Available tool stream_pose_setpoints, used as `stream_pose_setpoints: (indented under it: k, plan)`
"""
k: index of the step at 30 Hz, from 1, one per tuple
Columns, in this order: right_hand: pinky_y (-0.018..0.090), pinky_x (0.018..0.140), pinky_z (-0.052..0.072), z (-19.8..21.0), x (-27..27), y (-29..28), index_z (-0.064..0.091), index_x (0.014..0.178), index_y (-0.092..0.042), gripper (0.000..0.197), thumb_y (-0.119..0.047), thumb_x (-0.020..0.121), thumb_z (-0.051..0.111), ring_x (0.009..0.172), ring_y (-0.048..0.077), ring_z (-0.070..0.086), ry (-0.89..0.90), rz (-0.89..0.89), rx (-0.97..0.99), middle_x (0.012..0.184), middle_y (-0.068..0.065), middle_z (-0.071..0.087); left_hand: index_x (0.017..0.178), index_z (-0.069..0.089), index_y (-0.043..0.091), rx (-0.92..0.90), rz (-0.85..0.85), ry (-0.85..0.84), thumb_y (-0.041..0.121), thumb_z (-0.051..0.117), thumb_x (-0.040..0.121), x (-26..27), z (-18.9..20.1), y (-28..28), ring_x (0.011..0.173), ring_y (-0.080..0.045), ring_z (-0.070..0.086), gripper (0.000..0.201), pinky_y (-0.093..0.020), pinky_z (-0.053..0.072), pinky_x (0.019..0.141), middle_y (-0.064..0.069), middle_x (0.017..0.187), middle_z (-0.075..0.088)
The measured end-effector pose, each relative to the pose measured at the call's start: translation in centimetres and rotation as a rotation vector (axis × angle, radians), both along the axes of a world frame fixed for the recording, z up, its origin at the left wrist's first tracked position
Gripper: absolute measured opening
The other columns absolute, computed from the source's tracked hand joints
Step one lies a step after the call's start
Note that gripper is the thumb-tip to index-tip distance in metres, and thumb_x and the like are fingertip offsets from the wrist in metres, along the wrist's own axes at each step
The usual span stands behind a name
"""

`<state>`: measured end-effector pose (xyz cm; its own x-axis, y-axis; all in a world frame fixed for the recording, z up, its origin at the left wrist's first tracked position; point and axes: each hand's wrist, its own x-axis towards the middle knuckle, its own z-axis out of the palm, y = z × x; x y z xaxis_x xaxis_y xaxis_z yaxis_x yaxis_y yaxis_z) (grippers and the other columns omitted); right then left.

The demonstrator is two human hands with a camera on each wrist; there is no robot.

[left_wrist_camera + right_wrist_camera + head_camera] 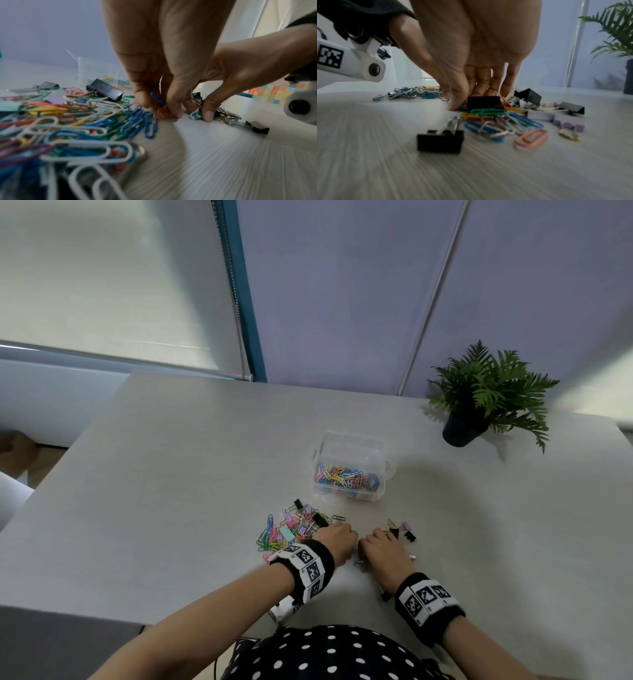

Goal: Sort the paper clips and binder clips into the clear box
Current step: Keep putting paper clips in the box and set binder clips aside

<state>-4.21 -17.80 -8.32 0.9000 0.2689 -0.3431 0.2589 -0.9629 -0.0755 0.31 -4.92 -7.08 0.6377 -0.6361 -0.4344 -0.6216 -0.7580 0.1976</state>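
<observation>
Side by side, two hands work a scatter of clips on a pale, wood-grained counter [171,474].

Left hand [337,539] pinches an orange wire paper clip [162,113] in narrowed fingers [173,108] beside the bright paper clip heap [287,530]; right hand [385,547] curls its fingers on a black folded-metal binder clip [483,102]. Beyond them sits the clear box [351,450], of smooth plastic, part-filled with coloured clips.

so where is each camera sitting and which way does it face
Head: worn on the head, looks down at the table, clear box, both forearms.
Left wrist: low over the table, looks along the left hand pinching paper clips; right hand shows.
Right wrist: low, looks along the right hand at a black binder clip.
Shared: hands, clip pile.
</observation>
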Motion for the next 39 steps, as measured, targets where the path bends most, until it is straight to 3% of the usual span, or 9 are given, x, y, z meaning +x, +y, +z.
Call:
stream_pose_setpoints:
  k: [8,11,13,19,23,26,31,34,39]
  plan:
    - [0.02,0.065,0.033,-0.4,-0.4,0.4,0.058,0.055,-0.026,0.039,-0.033,0.031,0.088,0.055,0.009,0.055,-0.066,0.083,0.053,0.051,-0.012,0.055,0.111,0.05,-0.003,-0.045,-0.002,0.077,0.006,0.049,0.091,0.0,0.1,0.2,0.111,-0.038,0.052,0.022,-0.045,0.043,0.092,-0.023,0.117,0.055]
    - [0.025,0.077,0.033,0.9,-0.5,0.3,0.062,0.082,-0.013,0.02,-0.026,0.07,0.071,0.086,0.022,0.057,-0.063,0.071,0.161,0.083,0.004,0.065,0.107,0.054,-0.003,-0.115,0.065,0.174,0.011,0.054,0.088,1.2,1.0,0.5,0.107,-0.035,0.056,0.024,-0.038,0.044,0.088,-0.023,0.113,0.06]
    - [0.032,0.081,0.037,1.4,-0.3,-0.2,0.059,0.095,-0.012,0.018,-0.024,0.082,0.059,0.098,0.026,0.052,0.03,-0.082,0.31,0.097,0.011,0.058,0.106,0.057,0.0,-0.201,0.154,0.242,0.016,0.06,0.086,2.2,1.6,1.3,0.101,-0.029,0.059,0.025,-0.032,0.045,0.084,-0.019,0.111,0.063]
    - [0.02,0.063,0.047,4.7,2.4,-2.9,0.055,0.066,-0.021,0.023,-0.007,0.073,0.072,0.064,0.011,0.057,0.029,-0.526,0.871,0.068,-0.002,0.06,0.086,0.055,0.015,-0.482,0.466,0.397,0.016,0.066,0.084,7.0,4.5,3.5,0.057,-0.002,0.057,0.011,-0.002,0.044,0.048,0.005,0.069,0.058]
    - [0.022,0.05,0.055,6.3,6.6,-3.7,0.053,0.071,-0.006,0.019,0.007,0.076,0.066,0.049,0.016,0.064,0.016,-0.676,1.1,0.063,0.012,0.06,0.103,0.061,0.0,-0.483,0.477,0.226,0.006,0.062,0.085,11.1,6.8,2.8,0.072,-0.017,0.059,0.019,-0.02,0.05,0.068,-0.007,0.084,0.061]
    - [0.024,0.048,0.056,6.5,9.8,-3.6,0.052,0.066,-0.01,0.026,0.011,0.073,0.066,0.045,0.017,0.062,-0.062,-0.71,1.076,0.062,0.011,0.058,0.103,0.063,-0.003,-0.438,0.482,0.15,0.002,0.063,0.084,13.2,7.0,1.6,0.072,-0.021,0.06,0.02,-0.024,0.049,0.071,-0.014,0.087,0.065]
    - [0.029,0.066,0.056,5.5,12.1,-3.3,0.059,0.07,-0.011,0.019,0.007,0.076,0.06,0.066,0.027,0.065,-0.047,-0.67,0.912,0.077,0.017,0.064,0.109,0.067,0.003,-0.31,0.424,0.129,0.008,0.059,0.087,13.6,5.5,0.9,0.107,-0.026,0.061,0.023,-0.025,0.043,0.092,-0.015,0.112,0.068]
    - [0.027,0.077,0.049,5.4,11.3,-3.9,0.067,0.086,-0.002,0.011,0.0,0.076,0.065,0.078,0.02,0.06,-0.067,-0.58,0.763,0.088,0.014,0.068,0.116,0.064,0.007,-0.279,0.379,0.14,0.004,0.054,0.09,13.0,4.6,1.4,0.116,-0.023,0.057,0.029,-0.026,0.038,0.1,-0.012,0.119,0.066]
    - [0.01,0.068,0.042,4.9,6.3,-5.2,0.065,0.09,0.0,0.011,0.003,0.079,0.063,0.081,0.016,0.059,-0.111,-0.47,0.764,0.09,0.008,0.066,0.118,0.062,0.004,-0.434,0.254,0.08,-0.006,0.042,0.089,9.8,4.6,2.7,0.114,-0.025,0.058,0.037,-0.025,0.037,0.101,-0.013,0.123,0.063]
